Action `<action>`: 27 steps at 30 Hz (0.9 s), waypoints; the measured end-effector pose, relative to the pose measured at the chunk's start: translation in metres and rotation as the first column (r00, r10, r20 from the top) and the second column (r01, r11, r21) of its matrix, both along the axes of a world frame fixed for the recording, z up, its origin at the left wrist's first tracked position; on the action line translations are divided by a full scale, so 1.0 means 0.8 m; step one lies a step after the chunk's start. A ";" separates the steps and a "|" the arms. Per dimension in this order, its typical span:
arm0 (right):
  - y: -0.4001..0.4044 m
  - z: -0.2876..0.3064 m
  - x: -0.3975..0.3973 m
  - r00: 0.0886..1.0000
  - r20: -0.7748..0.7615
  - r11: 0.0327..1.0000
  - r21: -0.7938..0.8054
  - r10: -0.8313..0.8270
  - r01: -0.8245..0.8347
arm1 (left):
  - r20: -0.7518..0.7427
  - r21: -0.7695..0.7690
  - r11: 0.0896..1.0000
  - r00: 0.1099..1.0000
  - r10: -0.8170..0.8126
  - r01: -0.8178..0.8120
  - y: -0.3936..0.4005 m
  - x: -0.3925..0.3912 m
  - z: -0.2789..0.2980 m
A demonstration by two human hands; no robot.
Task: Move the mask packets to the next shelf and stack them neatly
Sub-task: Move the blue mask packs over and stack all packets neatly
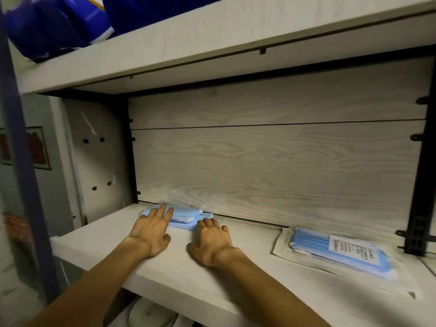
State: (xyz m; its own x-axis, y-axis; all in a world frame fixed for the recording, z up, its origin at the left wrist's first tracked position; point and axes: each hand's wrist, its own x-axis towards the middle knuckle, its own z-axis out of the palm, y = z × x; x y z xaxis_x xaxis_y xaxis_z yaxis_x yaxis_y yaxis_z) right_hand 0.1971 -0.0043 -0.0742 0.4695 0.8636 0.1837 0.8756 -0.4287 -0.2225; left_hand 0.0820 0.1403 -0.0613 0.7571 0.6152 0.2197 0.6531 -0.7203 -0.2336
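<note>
Two hands of mine lie flat on the pale, wood-grained shelf board (236,279), palms down and fingers spread, gripping nothing. My left hand (151,228) reaches furthest back: its fingertips (162,208) press on the top of a small stack of mask packets (181,214), soft light-blue pads in glossy clear wrap, lying against the grained back panel (271,161). My right hand (213,240) rests just beside the stack, its fingertips touching the near edge of the lowest, flatter packet that sticks out toward me. Well off to the right of my right hand lies another mask packet (342,253), a flat rectangle of pleated blue masks under crinkled transparent film, with a white printed label at its far end; the print is too blurred to read. Above my fingers, the upper shelf (212,36) carries shiny dark-blue bags (47,27) at the left.
</note>
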 end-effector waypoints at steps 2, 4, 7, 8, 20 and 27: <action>0.020 -0.001 0.000 1.000 -0.028 1.000 -0.023 -0.009 0.009 | 0.004 -0.016 1.000 1.000 -0.025 0.025 0.024 0.005 -0.002; 0.035 -0.005 0.002 0.997 -0.065 0.999 -0.028 -0.033 0.032 | -0.007 -0.026 0.998 0.998 -0.059 0.059 0.045 0.010 -0.007; 0.042 -0.007 0.003 0.997 -0.013 0.997 -0.022 -0.077 0.077 | 0.019 -0.143 0.978 0.988 -0.154 0.155 0.071 0.018 -0.015; 0.041 -0.006 0.003 0.996 0.022 0.996 -0.007 -0.087 0.087 | 0.057 -0.177 0.965 0.981 -0.185 0.193 0.079 0.019 -0.018; 0.027 -0.013 0.010 0.989 0.030 0.989 0.022 -0.146 0.145 | 0.256 -0.091 0.894 0.878 -0.404 0.439 0.095 0.006 -0.022; -0.001 0.007 -0.004 0.947 0.143 0.955 -0.037 -0.286 0.294 | 0.450 0.027 0.909 0.807 -0.383 0.416 0.090 -0.015 -0.013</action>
